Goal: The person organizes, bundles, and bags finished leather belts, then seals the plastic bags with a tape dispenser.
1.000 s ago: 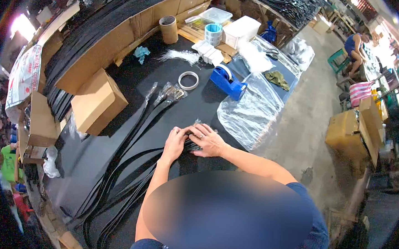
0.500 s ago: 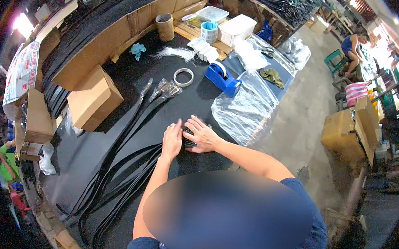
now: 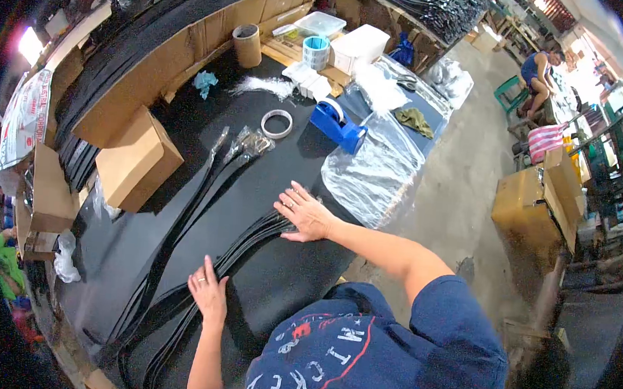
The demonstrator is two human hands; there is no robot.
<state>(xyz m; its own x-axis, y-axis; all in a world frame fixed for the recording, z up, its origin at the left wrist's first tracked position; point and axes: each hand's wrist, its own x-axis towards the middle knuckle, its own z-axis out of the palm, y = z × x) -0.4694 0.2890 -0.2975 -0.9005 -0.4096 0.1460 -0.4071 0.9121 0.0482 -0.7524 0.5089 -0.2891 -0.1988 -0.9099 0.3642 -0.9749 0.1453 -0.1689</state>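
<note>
A bundle of long black belts (image 3: 248, 244) lies across the black table (image 3: 292, 158), running from the middle down to the near left. My right hand (image 3: 302, 212) rests flat, fingers spread, on the bundle's buckle end, which is partly hidden under it. My left hand (image 3: 208, 291) lies flat on the belts lower down, fingers apart. Two more belts with plastic-bagged ends (image 3: 247, 146) lie beyond, to the left of my right hand.
Clear plastic bags (image 3: 373, 170) drape over the table's right edge. A blue tape dispenser (image 3: 337, 125), a tape roll (image 3: 276, 124), cardboard boxes (image 3: 135, 159), a tube (image 3: 247, 45) and white tubs (image 3: 360, 46) stand farther back. Another person (image 3: 537, 69) sits far right.
My left hand has left the buckle end and slid down the belts towards me. My right hand has flattened on the bundle's end.
</note>
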